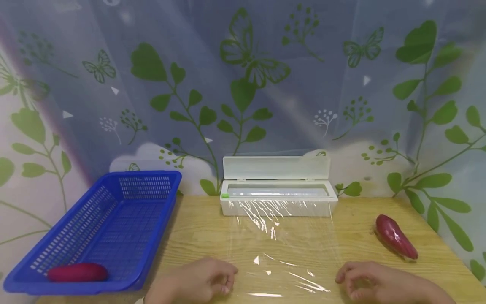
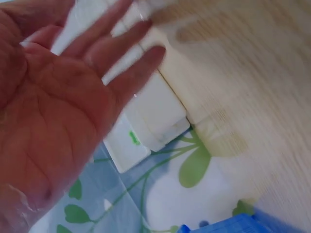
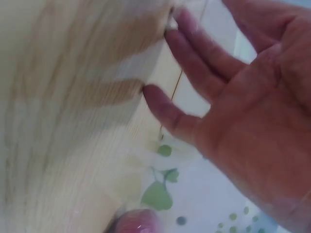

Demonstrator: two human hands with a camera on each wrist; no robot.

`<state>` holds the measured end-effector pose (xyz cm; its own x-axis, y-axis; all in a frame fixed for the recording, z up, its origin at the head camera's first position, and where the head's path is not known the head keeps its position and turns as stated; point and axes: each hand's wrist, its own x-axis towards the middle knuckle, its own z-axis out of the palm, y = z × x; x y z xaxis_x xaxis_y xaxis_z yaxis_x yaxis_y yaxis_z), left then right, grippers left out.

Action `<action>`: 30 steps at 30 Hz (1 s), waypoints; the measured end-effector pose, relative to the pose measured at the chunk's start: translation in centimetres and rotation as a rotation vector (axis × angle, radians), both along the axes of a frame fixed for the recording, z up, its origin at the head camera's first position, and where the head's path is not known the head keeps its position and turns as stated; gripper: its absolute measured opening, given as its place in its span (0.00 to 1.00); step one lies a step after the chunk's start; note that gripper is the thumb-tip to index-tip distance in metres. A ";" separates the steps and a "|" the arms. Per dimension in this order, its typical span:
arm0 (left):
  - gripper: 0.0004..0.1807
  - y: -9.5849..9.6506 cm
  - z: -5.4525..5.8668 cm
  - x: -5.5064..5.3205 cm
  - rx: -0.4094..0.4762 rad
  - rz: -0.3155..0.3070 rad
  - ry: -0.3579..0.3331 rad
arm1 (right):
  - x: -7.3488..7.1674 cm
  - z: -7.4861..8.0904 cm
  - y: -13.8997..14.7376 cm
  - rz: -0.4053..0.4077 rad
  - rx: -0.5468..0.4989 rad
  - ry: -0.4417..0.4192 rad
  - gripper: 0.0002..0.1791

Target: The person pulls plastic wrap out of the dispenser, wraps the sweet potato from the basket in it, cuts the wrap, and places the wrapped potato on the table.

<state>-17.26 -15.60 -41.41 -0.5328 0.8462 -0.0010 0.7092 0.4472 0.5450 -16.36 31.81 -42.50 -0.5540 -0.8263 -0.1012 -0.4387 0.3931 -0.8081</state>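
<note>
Clear cling film [image 1: 281,249] stretches over the wooden table from a white cling film dispenser [image 1: 279,207], whose lid stands up. Beside the film's left edge is my left hand [image 1: 197,280], its fingers loosely bent in the head view. In the left wrist view its fingers look fairly straight and spread, with nothing visibly gripped. My right hand [image 1: 383,283] is at the film's right edge, fingers relaxed and fingertips near the table. Further right lies a shiny, dark red, tapered vegetable [image 1: 395,237], perhaps a sweet potato. Whether either hand touches the film cannot be told.
A blue perforated basket [image 1: 130,249] stands on the left, with a similar red, elongated vegetable [image 1: 77,272] at its near end. Behind the table [image 1: 197,228] hangs a patterned curtain [image 1: 265,105] with green leaves and butterflies. A green piece [image 1: 225,195] sits on the dispenser's left end.
</note>
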 end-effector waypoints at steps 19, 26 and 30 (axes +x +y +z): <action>0.07 -0.2 -1.1 0.9 -0.140 0.222 0.142 | 0.4 -1.1 -1.7 -0.056 0.110 0.310 0.11; 0.09 -0.8 -0.5 1.3 -0.135 0.272 0.045 | 0.3 -0.8 -1.9 -0.204 0.088 0.481 0.04; 0.06 -1.1 -0.2 1.3 -0.102 0.287 0.105 | 0.6 -0.6 -2.1 -0.340 0.205 0.564 0.12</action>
